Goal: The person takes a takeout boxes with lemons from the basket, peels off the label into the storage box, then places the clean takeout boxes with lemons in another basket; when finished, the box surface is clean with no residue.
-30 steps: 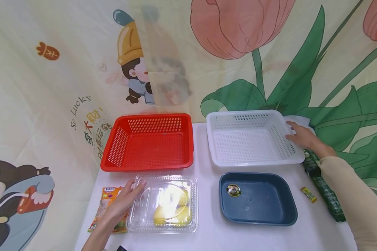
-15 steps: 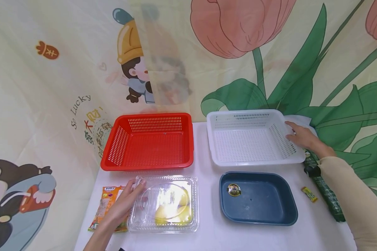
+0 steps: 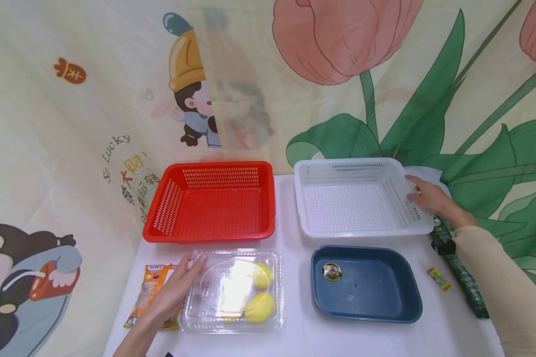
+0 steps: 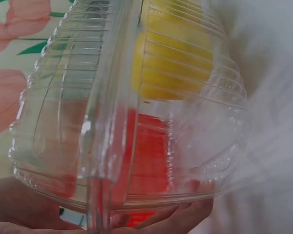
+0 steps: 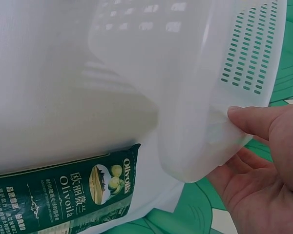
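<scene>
Yellow fruits shifted rightward within clear container, container immediately right of left hand, left edge pinched between thumb and fingers, white basket left of right hand, right rim pinched likewise, red basket behind container.

Red basket; white basket; clear box; yellow fruit; dark-blue tray; pink-tulip-print backdrop.

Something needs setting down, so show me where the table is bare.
Bare: the table between clear container and blue tray, and in front of that tray. Crowded: left, with snack packet, left hand and container bunched; right edge, with green packet and sleeve.
</scene>
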Tool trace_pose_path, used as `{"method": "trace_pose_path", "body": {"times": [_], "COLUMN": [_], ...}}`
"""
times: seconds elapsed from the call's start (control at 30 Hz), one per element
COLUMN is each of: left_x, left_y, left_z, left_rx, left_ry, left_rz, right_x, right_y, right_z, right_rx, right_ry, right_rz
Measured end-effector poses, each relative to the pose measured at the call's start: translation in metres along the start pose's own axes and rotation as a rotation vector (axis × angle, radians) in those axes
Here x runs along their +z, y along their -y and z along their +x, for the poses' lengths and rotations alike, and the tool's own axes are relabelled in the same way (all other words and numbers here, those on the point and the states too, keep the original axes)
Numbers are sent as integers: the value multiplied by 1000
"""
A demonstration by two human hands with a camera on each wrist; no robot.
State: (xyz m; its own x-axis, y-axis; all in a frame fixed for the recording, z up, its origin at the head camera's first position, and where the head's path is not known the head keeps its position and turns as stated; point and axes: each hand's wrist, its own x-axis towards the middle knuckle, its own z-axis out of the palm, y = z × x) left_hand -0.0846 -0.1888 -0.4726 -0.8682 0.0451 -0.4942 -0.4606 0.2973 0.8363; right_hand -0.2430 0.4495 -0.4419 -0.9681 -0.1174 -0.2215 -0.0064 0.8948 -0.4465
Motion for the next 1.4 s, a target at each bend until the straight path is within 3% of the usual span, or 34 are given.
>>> {"method": "trace_pose_path", "body": {"times": [0.2,0.4,0.6,0.77,0.9,1.07,1.4], "left_x": [-5,-12,-18,-14,-2,23,82], "left_y": [-22,-50,-89,-124,-149,-176,-211], "left_z": [-13,-17,-9,3,15,34,70], "left_rx": [10,75,144,158,141,103,126], "left_ry": [5,74,142,183,197,190,262], "left_rz": [41,28,23,5,-14,-5,-102], "right_x": [3,1,-1,-1,1,5,7], "right_y": [-1,-2,-3,-9,-10,-9,-7], "right_z": [0,-1,-1,1,1,-1,-4], "right_rx": [-6,-7,-12,-23,-39,-39,-59], "right_ry": [-4,-10,-8,-22,-32,-28,-55], "right_rz": [20,19,28,6,4,23,31]}}
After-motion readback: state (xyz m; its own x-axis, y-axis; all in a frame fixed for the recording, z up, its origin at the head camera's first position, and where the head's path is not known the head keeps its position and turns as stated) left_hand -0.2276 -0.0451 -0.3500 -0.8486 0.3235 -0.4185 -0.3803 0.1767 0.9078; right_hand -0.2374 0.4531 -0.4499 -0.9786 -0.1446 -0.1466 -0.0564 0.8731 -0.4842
